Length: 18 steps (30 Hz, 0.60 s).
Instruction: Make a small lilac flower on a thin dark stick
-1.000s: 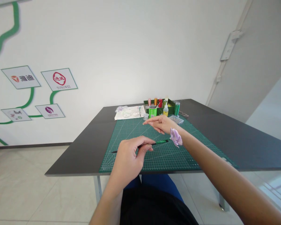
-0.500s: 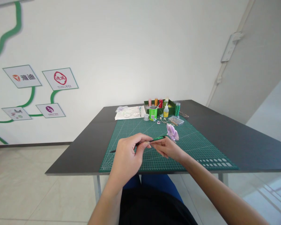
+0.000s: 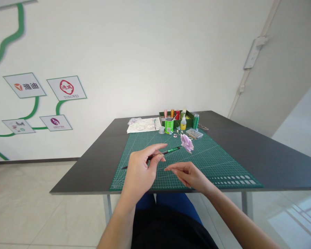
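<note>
A light purple artificial flower [image 3: 187, 143] tops a thin green and black stem [image 3: 172, 150], tilted up to the right over the cutting mat [image 3: 212, 157]. My left hand [image 3: 143, 169] pinches this stem between thumb and fingers, its index finger stretched out above. Beyond that hand, a dark end of what looks like the same stem sticks out to the left. Lower and to the right, my right hand [image 3: 190, 174] is apart from the stem. Its thumb and index fingertip are pressed together, and whatever they hold is too small to make out.
At the back are a green tray [image 3: 190, 121] with thread spools, a bright green can [image 3: 169, 126], a glue bottle [image 3: 183, 123], a green glitter tube [image 3: 196, 121] and a clear case [image 3: 194, 133]. White sheets [image 3: 141, 126] lie at the back left of the dark table [image 3: 98, 155].
My right hand has come away from the stem, moving down towards me. The flower has shifted slightly up and left, and my left index finger has lifted off the stem.
</note>
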### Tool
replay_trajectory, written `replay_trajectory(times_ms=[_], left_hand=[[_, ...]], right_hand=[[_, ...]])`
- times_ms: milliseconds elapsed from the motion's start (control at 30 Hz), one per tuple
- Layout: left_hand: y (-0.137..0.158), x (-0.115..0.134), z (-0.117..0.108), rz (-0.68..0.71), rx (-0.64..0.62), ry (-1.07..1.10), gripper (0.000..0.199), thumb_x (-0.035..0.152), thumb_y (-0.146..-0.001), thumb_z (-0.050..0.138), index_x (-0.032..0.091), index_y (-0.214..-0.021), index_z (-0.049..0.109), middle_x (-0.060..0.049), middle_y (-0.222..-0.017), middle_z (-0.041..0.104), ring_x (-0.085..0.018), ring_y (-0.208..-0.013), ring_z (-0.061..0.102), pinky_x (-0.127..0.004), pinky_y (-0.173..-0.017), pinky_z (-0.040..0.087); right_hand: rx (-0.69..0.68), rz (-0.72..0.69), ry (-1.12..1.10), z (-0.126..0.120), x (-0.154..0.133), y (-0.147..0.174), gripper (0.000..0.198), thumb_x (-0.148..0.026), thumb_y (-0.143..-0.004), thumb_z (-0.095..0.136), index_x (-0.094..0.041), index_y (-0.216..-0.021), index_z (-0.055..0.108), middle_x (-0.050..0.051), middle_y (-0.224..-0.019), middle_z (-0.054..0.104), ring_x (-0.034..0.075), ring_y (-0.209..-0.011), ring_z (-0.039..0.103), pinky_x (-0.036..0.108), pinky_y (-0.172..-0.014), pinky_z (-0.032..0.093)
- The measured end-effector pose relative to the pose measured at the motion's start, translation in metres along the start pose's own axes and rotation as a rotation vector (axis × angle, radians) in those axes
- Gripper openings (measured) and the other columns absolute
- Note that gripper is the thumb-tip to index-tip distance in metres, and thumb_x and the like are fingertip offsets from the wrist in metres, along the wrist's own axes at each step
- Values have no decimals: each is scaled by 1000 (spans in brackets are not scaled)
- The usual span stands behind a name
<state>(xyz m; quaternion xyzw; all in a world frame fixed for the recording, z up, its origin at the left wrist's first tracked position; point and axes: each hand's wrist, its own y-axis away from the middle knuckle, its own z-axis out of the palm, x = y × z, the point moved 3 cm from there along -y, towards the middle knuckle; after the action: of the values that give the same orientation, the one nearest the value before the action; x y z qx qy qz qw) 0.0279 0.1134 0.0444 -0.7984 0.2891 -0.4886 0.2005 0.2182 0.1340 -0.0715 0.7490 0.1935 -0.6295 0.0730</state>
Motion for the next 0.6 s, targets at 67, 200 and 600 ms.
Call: replay_trajectory(times_ms=[67, 200, 600], left_hand=[[0, 0, 0, 0, 0, -2, 30, 14, -95, 57, 23, -116, 77, 0, -79, 78, -13, -67, 70, -22, -67, 53], [0, -1, 1, -22, -4, -9, 27, 16, -95, 58, 22, -111, 79, -2, -80, 78, -14, -67, 70, -23, -67, 54], [-4, -5, 6, -52, -30, 23, 25, 14, -93, 59, 20, -103, 81, -3, -77, 78, -16, -69, 70, -23, -63, 53]], right_hand=[[3, -5, 15, 1, 4, 2, 42, -42, -97, 55, -9, -115, 76, -9, -43, 42, 6, -36, 33, 21, -41, 25], [11, 6, 30, 5, 7, 5, 41, -42, -99, 54, -11, -115, 76, -8, -43, 42, 7, -35, 33, 21, -41, 25], [43, 48, -13, 7, 5, 11, 43, -45, -96, 56, -11, -114, 76, -9, -41, 42, 6, -34, 32, 21, -41, 26]])
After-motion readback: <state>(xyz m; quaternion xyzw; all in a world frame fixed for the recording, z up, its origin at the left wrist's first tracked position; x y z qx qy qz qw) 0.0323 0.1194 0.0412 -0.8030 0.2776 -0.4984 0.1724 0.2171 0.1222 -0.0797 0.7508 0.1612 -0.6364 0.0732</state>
